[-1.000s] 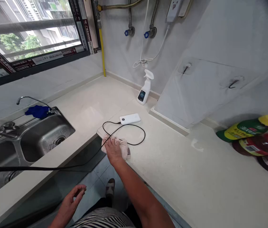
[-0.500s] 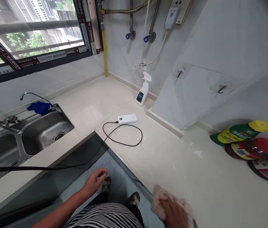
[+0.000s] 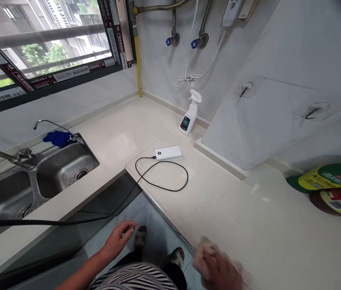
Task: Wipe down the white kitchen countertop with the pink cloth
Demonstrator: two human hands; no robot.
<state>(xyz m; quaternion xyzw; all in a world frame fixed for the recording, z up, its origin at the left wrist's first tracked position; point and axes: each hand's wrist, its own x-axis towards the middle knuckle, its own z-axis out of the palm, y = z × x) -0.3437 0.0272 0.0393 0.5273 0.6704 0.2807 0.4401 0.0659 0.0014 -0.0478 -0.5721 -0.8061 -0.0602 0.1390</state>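
Observation:
My right hand (image 3: 223, 270) presses a pale, crumpled cloth (image 3: 201, 259) against the white countertop (image 3: 218, 213), close to its front edge. Both the hand and the cloth are smeared by motion. Lower in the middle, my left hand (image 3: 118, 240) hangs over the floor in front of the counter. Its fingers are loosely bent, with a gap to the thumb, and it holds nothing. A white power bank (image 3: 168, 153) lies further back on the counter, its black cable (image 3: 174, 189) looped beside it. Behind that stands a white spray bottle (image 3: 189, 114), upright near the wall.
On the left is a double steel sink (image 3: 64, 165) with a faucet (image 3: 23, 157) and a blue cloth (image 3: 57, 138). Several bottles and jars, including a green and yellow bottle (image 3: 324, 176), lie at the right wall. A thick black cable (image 3: 46, 222) crosses the left side.
The view has turned slightly left, so the counter things sit further right. My right hand and the cloth have shifted a little left over the counter. My left hand looks much the same.

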